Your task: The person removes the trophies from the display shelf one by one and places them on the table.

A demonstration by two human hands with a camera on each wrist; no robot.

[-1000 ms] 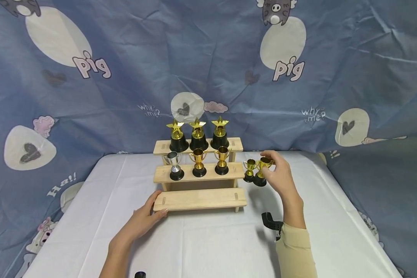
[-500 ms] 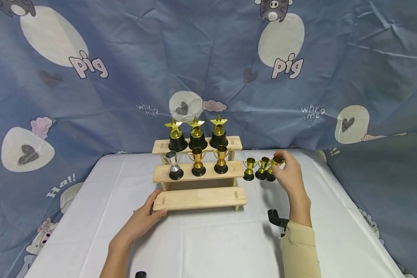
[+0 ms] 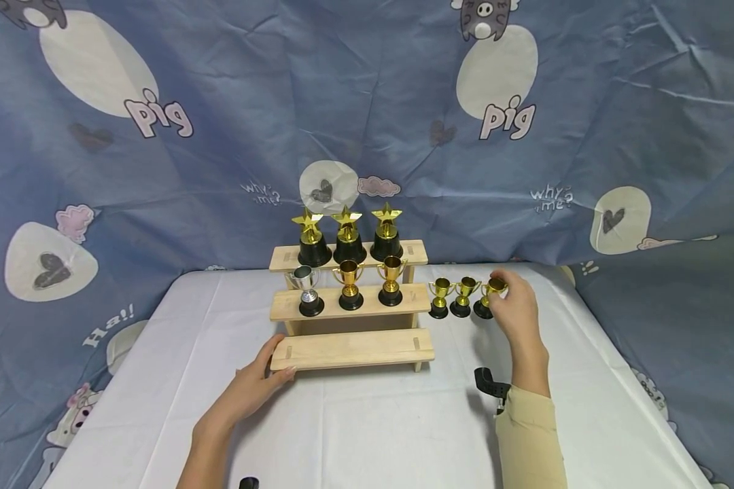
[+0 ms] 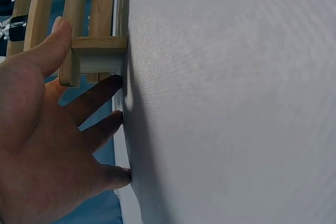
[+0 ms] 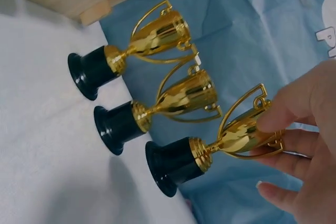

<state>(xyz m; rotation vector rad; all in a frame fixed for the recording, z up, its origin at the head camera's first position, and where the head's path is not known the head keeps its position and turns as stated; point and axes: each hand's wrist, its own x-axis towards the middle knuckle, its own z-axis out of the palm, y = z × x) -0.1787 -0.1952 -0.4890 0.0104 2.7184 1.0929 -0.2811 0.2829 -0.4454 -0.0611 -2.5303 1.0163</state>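
My left hand [image 3: 249,395] grips the left end of the lowest step of a three-tier wooden stand [image 3: 351,350]. In the left wrist view its thumb [image 4: 56,45] lies against the step's front edge, and the other fingers spread down to the tablecloth. Right of the stand, my right hand [image 3: 516,307] pinches a small gold trophy cup [image 5: 239,136] by its bowl, thumb on the near side. The cup is upright on its black base. Beside it stand two matching gold trophy cups [image 3: 465,292], in a row toward the stand.
Three star trophies [image 3: 347,238] stand on the top tier. On the middle tier are a silver cup [image 3: 308,292] and two gold cups [image 3: 351,285]. A white cloth [image 3: 367,435] covers the table, and a blue printed curtain [image 3: 238,136] hangs behind.
My right hand has moved right with its trophy cup, and gaps have opened between the three cups beside the stand. My left hand has stayed at the stand.
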